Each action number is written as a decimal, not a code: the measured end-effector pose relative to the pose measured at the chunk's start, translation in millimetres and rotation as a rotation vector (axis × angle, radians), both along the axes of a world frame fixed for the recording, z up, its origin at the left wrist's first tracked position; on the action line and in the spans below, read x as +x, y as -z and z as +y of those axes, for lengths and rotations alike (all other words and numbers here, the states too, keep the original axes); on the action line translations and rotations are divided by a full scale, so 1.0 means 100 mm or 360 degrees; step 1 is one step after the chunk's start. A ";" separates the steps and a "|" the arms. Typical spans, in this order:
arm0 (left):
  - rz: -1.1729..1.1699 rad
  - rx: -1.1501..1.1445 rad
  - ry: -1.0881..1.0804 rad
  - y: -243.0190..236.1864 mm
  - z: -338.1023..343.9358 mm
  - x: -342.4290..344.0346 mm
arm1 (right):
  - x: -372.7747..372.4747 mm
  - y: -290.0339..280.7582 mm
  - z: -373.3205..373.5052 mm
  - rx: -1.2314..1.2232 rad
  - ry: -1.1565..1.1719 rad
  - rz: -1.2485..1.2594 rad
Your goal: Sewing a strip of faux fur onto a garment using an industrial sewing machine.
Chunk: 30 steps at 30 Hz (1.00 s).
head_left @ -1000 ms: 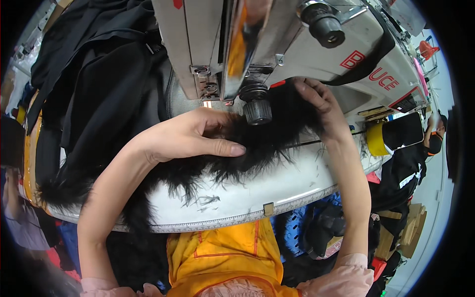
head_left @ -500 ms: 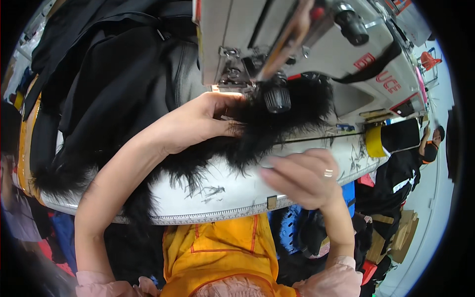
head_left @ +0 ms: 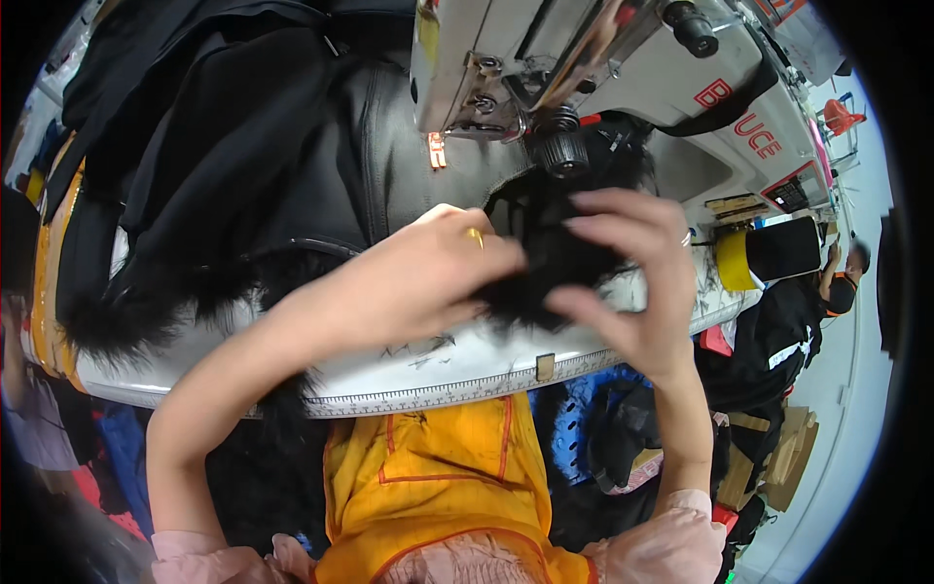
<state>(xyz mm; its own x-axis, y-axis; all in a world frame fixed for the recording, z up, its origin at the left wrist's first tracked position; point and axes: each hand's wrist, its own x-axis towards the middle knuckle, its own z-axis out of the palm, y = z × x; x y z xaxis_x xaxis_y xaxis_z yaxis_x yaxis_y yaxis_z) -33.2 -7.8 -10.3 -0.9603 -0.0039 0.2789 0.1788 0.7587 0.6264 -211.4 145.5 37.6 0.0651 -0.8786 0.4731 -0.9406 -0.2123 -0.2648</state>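
My left hand point(head_left: 452, 261) is closed at the edge of a black fur trim point(head_left: 545, 253), its fingers bent into the pile. Over the right part of this fur my right hand point(head_left: 647, 268) is open, thumb and fingers spread apart with dark fur between them. The trim belongs to or lies against a black garment point(head_left: 233, 146) heaped at the left and reaching under the white sewing machine point(head_left: 467, 68). Just beyond my left hand, smooth black fabric lies flat near the needle area. My left fingertips are partly hidden and blurred.
A measuring tape point(head_left: 428, 394) runs along the front edge of the white table point(head_left: 350, 375), where loose fur hairs lie. A yellow-and-black cylinder point(head_left: 732, 261) stands at the right. Cardboard point(head_left: 793, 448) is stacked below right, and another person point(head_left: 844, 282) is in the far background.
My left hand has moved right and nearer me, away from the needle area. My right hand has risen from near the table edge to the fur and spread its fingers. The fur has shifted.
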 end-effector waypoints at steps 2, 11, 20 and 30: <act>0.0577 -0.1019 -0.0042 0.03 0.14 0.04 | 0.01 0.11 0.08 0.0205 -0.0072 0.0476; 0.0538 -0.0827 -0.0341 0.16 -0.08 0.19 | -0.02 0.48 0.23 -0.0112 -0.0301 0.0694; 0.0589 -0.0960 -0.0123 0.14 -0.07 0.09 | -0.08 0.34 0.17 0.0037 -0.0393 0.0764; 0.0423 -0.0809 -0.0121 0.13 -0.02 0.07 | -0.13 0.35 0.03 0.0447 -0.0535 0.0243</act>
<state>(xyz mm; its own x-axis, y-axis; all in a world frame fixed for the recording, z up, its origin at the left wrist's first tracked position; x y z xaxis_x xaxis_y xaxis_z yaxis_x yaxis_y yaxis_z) -26.2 -10.1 -23.0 -0.8592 0.1272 0.4956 0.2132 0.9695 0.1207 -224.6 149.0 2.5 0.4189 -0.8895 0.1824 -0.8646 -0.4521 -0.2193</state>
